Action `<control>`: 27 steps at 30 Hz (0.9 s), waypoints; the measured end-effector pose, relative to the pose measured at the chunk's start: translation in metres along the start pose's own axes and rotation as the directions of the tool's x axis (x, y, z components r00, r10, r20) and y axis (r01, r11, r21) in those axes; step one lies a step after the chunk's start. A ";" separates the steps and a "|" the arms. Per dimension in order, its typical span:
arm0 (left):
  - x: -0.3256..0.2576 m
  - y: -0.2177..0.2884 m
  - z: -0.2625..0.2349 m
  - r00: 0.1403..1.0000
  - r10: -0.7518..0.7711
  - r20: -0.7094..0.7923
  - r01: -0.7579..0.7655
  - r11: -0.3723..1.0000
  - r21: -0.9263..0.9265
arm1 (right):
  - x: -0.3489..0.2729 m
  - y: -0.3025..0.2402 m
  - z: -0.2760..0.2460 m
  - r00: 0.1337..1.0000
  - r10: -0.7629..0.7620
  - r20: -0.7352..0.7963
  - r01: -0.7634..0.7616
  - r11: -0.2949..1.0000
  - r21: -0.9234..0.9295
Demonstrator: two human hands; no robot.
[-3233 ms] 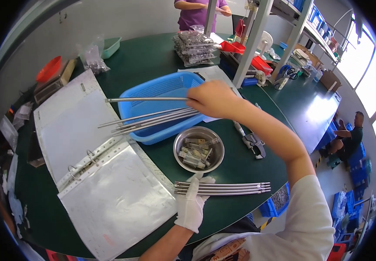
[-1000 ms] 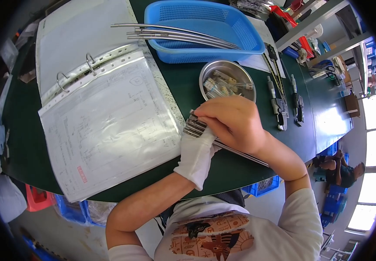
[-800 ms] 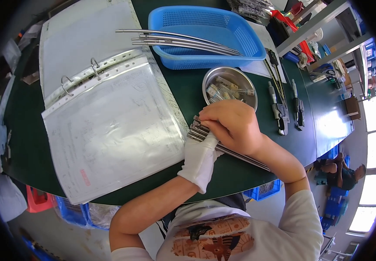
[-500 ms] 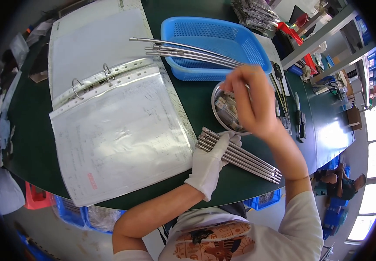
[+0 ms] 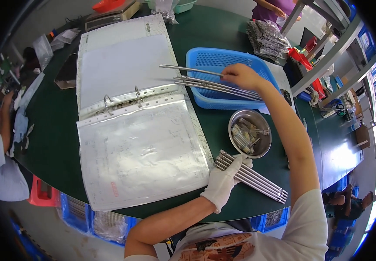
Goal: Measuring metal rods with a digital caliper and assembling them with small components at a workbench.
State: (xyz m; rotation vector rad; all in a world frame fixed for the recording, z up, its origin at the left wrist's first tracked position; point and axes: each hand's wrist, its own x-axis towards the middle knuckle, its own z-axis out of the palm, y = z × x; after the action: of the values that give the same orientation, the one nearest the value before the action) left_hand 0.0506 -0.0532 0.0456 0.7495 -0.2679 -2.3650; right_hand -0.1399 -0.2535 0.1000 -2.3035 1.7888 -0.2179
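My left hand (image 5: 223,182), in a white glove, is wrapped round a bundle of several slim metal rods (image 5: 262,182) held slantwise above the green table. My bare right hand (image 5: 242,77) reaches over the blue plastic basket (image 5: 201,102), its fingers closed on a single metal rod (image 5: 183,68). That rod points left past the basket's rim, over the binder. Just below it, several more metal rods (image 5: 216,87) lie across the basket, their left ends sticking out over the rim. Between my hands stands a round metal bowl (image 5: 266,147) holding small clear plastic packets (image 5: 246,135).
An open ring binder with plastic-sleeved sheets (image 5: 142,152) covers the table to the left. Behind the basket lies a pile of bagged parts (image 5: 266,39). Grey shelf posts (image 5: 312,74) rise at the right. Another person's arm (image 5: 6,117) is at the far left.
My right hand has moved away from above the bowl to the basket and has closed on one rod. My left hand keeps its bundle. The whole view has shifted, showing more of the table's far side.
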 end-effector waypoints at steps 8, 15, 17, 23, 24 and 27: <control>-0.004 -0.003 -0.003 0.994 0.061 0.090 -0.067 0.996 0.065 | -0.127 -0.034 -0.064 0.998 -0.024 -0.057 0.031 0.990 0.140; -0.005 -0.003 -0.003 0.994 0.044 0.102 -0.047 0.998 0.032 | -0.245 -0.053 -0.033 0.904 0.088 0.418 -0.244 0.910 0.335; -0.005 -0.002 -0.004 0.994 0.038 0.105 -0.045 0.997 0.065 | -0.256 -0.052 -0.020 0.894 0.094 0.438 -0.254 0.912 0.322; -0.004 -0.005 -0.003 0.992 0.070 0.109 -0.075 0.996 0.042 | -0.267 -0.047 -0.005 0.911 0.093 0.401 -0.158 0.979 0.131; -0.004 -0.005 -0.002 0.992 0.077 0.098 -0.079 0.997 0.018 | -0.266 -0.048 -0.004 0.908 0.097 0.407 -0.122 0.992 0.036; -0.004 -0.005 -0.002 0.994 0.084 0.071 -0.083 0.996 -0.020 | -0.264 -0.052 0.001 0.905 0.081 0.417 -0.064 0.996 -0.055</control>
State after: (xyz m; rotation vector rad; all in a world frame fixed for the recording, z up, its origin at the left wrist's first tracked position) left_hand 0.0518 -0.0464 0.0439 0.6342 -0.3027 -2.3147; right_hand -0.1565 0.0146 0.1168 -2.0973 1.6589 0.3080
